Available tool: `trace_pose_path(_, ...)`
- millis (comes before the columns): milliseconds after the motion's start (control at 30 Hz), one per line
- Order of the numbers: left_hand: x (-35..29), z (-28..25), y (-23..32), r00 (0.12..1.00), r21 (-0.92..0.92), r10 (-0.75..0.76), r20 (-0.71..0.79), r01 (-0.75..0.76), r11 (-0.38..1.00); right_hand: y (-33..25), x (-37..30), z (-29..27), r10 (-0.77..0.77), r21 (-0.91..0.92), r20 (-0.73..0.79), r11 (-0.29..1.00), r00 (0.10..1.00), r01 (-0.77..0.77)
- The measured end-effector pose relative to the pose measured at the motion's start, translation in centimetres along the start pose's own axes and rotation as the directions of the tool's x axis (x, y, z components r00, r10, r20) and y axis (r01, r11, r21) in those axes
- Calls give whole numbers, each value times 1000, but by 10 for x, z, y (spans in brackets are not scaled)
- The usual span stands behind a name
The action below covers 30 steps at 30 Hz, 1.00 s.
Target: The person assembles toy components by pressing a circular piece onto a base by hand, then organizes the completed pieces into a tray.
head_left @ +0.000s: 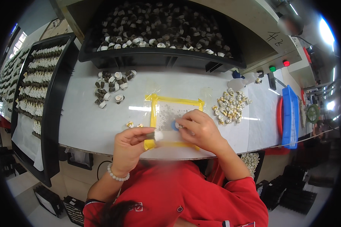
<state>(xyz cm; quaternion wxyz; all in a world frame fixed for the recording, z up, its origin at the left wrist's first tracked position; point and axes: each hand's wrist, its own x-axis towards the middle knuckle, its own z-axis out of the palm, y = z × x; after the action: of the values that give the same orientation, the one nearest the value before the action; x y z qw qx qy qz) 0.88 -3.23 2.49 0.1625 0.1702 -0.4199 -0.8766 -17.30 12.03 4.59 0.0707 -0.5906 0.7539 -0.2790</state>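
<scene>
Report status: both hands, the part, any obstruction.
Left hand pinches small dark-and-white part. Right hand fingertips on yellow-framed pad. Nothing between them.

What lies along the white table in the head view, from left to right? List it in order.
Black tray of white parts → loose pile of dark and white caps → yellow-edged mat → heap of small cream parts → blue tray.

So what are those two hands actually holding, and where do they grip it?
The left hand pinches a small dark-and-white cap piece by its dark end. The right hand pinches a tiny pale part at its fingertips; the exact grip is unclear.
</scene>
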Motion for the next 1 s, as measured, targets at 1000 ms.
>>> trace_pose_path(1000,1,23,-24,1000,170,22,19,-25,985,-23,-16,-10,129,557,42,820,991,-131)
